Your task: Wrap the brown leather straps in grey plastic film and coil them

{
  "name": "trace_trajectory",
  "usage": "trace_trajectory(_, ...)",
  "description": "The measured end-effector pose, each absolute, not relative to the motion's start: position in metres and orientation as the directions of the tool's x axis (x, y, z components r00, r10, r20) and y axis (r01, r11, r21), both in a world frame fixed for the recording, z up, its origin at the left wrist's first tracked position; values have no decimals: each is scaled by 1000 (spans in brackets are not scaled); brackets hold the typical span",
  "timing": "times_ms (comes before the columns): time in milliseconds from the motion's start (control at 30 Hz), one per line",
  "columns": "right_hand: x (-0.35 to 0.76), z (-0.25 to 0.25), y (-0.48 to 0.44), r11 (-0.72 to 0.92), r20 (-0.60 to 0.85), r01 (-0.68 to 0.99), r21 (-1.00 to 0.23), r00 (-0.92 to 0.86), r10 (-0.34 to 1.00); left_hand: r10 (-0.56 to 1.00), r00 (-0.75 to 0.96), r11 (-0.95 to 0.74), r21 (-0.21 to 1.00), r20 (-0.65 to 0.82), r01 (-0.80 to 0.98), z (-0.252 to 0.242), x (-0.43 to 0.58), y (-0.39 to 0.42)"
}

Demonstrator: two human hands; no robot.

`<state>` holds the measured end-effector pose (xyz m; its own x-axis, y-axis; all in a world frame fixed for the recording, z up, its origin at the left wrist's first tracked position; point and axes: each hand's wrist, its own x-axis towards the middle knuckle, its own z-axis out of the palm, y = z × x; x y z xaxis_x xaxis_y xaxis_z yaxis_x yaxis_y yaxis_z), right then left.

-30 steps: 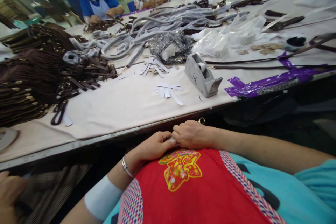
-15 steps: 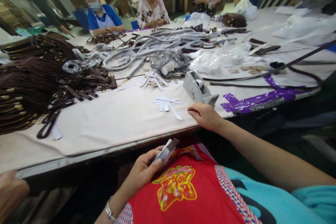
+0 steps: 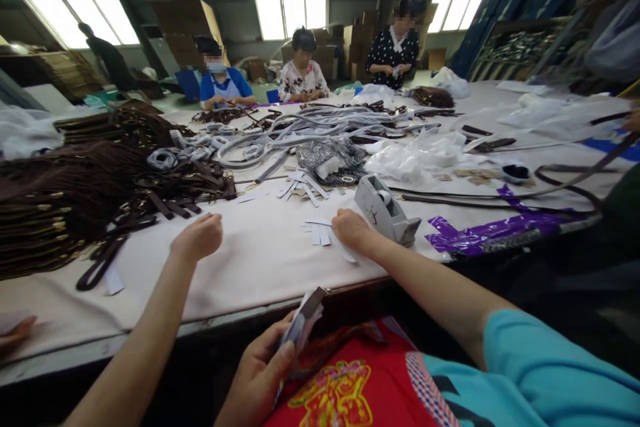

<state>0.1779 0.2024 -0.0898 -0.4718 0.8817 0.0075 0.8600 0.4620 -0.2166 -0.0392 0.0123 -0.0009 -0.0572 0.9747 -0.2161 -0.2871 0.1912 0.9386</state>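
My left hand is low in front of my red apron, closed on a short grey-and-dark strap piece that sticks up from my fingers. My right hand reaches over the table onto a small heap of white paper strips. Its fingers are curled down on them, and what they pinch is hidden. A grey tape dispenser stands just right of that hand.
A co-worker's bare arm comes in from the lower left, fist over the white table cover. Brown straps are piled left, grey straps lie in the middle, and purple tape is at right. Several people work at the far side.
My view has tilted up. My right hand moved left from the table's edge onto the paper strips. My left hand sank lower with the strap piece. The co-worker's arm came in.
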Motion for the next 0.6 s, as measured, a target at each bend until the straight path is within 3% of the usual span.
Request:
trace_trajectory(133, 179, -85, 205, 447, 56, 846, -291, -452, 890, 970, -124, 167, 945, -208, -281, 13, -46, 25)
trace_trajectory(267, 191, -67, 182, 433, 135, 794, -427, -418, 899, 963, -55, 238, 930, -263, -278, -46, -23, -34)
trace_trajectory(333, 197, -58, 155, 401, 100, 717, -570, -424, 900, 957, -97, 232, 920, -275, -316, -69, -17, -46)
trace_trajectory(433, 207, -46, 106, 135, -84, 424, -896, -458, 885, 950, -160, 176, 882, -269, -438, -74, -17, -31)
trace_trajectory(467, 210, -43, 91, 10, -156, 326, -945, -477, 865, 950, -161, 160, 861, -266, -483, -71, -17, -21)
trace_trajectory(533, 215, -41, 66, -167, -266, 234, -958, -497, 826, 954, -148, 140, 821, -263, -554, -64, -15, -5)
trace_trajectory(600, 216, -43, 50, -234, -319, 233, -944, -466, 825, 955, -125, 146, 791, -270, -594, -58, -9, 5)
